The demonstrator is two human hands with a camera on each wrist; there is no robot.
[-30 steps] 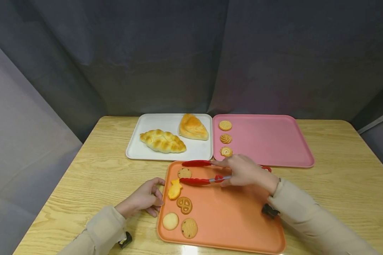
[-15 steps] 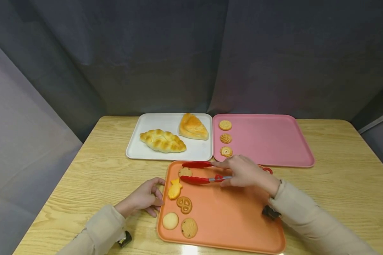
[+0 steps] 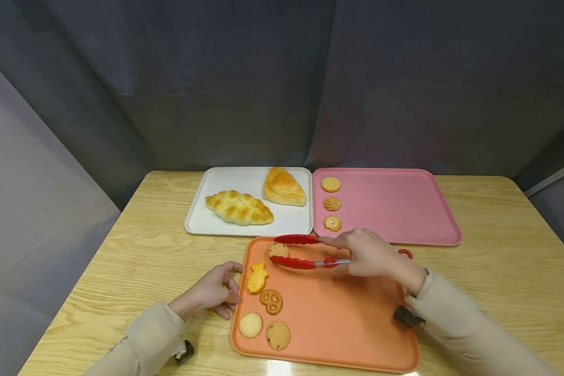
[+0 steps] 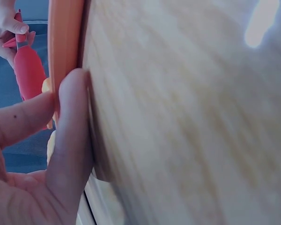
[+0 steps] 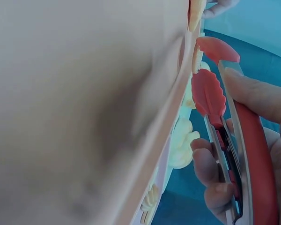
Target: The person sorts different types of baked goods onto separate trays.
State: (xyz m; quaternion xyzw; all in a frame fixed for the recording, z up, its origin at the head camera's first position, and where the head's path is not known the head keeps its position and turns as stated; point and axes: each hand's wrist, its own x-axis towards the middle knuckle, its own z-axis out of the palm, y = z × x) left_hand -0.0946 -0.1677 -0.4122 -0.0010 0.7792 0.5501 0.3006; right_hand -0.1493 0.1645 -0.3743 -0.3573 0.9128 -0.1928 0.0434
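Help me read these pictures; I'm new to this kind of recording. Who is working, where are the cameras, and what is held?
No machine: a person works with bare hands. The wide picture comes from a head camera; the two blurry close-ups come from wrist cameras. On the wooden table lie a white tray with two breads, a pink tray with three cookies, and an orange tray with more. The right hand grips red tongs closing on a cookie. The left hand touches the orange tray's edge.

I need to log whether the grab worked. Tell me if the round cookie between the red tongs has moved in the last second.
Yes. The round cookie, between the red tongs, has shifted right, away from the orange tray left rim, while the fish-shaped cookie stayed put.
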